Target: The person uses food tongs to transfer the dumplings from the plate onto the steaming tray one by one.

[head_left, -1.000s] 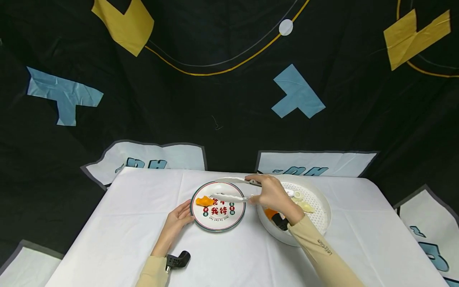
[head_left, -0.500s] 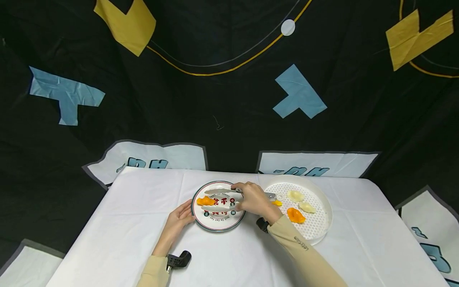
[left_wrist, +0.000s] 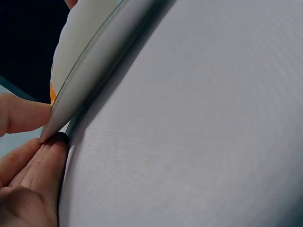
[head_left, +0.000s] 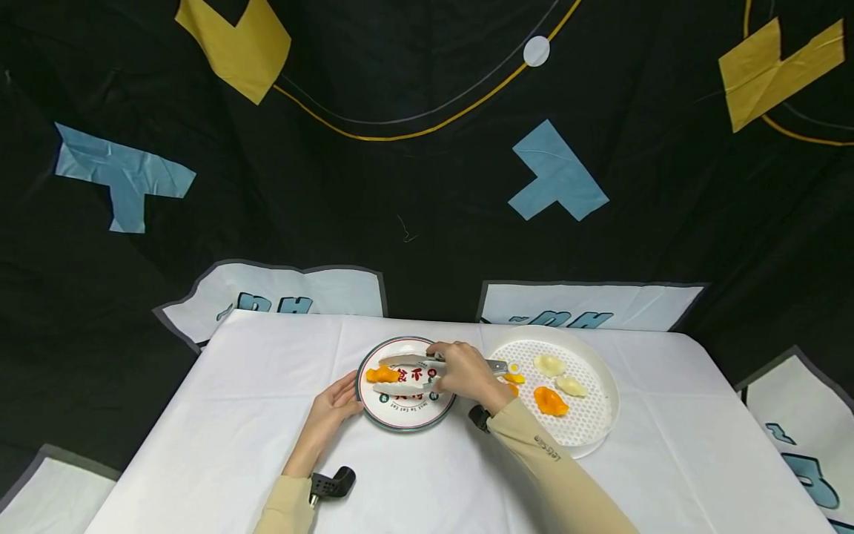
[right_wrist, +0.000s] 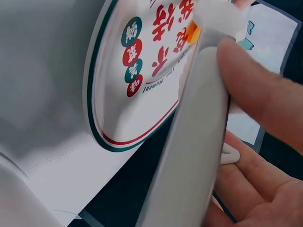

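My left hand (head_left: 333,404) holds the left rim of a white round plate (head_left: 434,408) with red characters and a green-and-red border. In the left wrist view, the thumb lies on the rim and the fingers sit under it. My right hand (head_left: 467,374) grips a pair of metal tongs (head_left: 407,389) over the plate. The tongs' two arms are spread, one on each side of an orange dumpling-like piece (head_left: 382,374) lying on the plate's left part. In the right wrist view, a tongs arm (right_wrist: 189,127) runs past the thumb and hides part of the plate.
Right of the plate stands a white round perforated tray (head_left: 603,411). On it lie two pale yellow pieces (head_left: 549,364), an orange piece (head_left: 551,401) and smaller yellow-orange bits beside the tongs' end. A white cloth covers the table (head_left: 667,460); a black curtain (head_left: 427,245) hangs behind.
My right hand has moved left with the tongs, from beside the tray to over the plate, uncovering the tray's pieces. The left hand has stayed at the rim.
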`<state>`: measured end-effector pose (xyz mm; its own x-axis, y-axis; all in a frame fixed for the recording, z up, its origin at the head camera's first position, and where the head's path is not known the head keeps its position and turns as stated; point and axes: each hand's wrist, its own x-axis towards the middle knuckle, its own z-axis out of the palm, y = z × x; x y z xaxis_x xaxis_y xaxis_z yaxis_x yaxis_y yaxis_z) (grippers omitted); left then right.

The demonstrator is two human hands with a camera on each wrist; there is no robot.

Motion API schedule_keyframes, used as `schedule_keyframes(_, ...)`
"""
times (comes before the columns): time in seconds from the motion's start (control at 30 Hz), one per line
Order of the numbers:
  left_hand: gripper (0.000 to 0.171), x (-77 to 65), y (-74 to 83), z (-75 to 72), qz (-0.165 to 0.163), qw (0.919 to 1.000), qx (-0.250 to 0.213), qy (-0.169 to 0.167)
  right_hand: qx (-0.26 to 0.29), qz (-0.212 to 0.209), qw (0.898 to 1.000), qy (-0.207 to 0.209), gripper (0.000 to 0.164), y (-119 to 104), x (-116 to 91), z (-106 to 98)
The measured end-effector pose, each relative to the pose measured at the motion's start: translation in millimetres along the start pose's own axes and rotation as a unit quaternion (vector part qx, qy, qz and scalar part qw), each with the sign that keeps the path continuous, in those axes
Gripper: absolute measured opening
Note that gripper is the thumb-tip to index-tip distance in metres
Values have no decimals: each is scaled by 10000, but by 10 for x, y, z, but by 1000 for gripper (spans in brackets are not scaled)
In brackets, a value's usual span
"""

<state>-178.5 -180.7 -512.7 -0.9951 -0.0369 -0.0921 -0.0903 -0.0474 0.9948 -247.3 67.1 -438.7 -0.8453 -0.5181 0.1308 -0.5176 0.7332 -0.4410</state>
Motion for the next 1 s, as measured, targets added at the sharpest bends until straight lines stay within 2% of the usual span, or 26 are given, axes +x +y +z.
schedule_keyframes(0.27,66,3,17,9,-50,10000,77,15,117,-26,9996,254,45,-33,-13,-1)
schedule_keyframes(0.4,66,7,14,13,-81,9999,103,24,137,-69,9989,438,43,-33,-25,-13)
schedule_keyframes(0.6,66,1,6,17,-77,9999,100,39,118,-37,9987,498,42,-26,-79,-62)
schedule_keyframes(0.87,65,-7,11,23,-102,9999,85,64,366,75,9961,800,43,70,-280,-285)
schedule_keyframes(1.0,65,-9,15,15,-106,9999,83,74,366,273,9947,924,44,177,-401,-413)
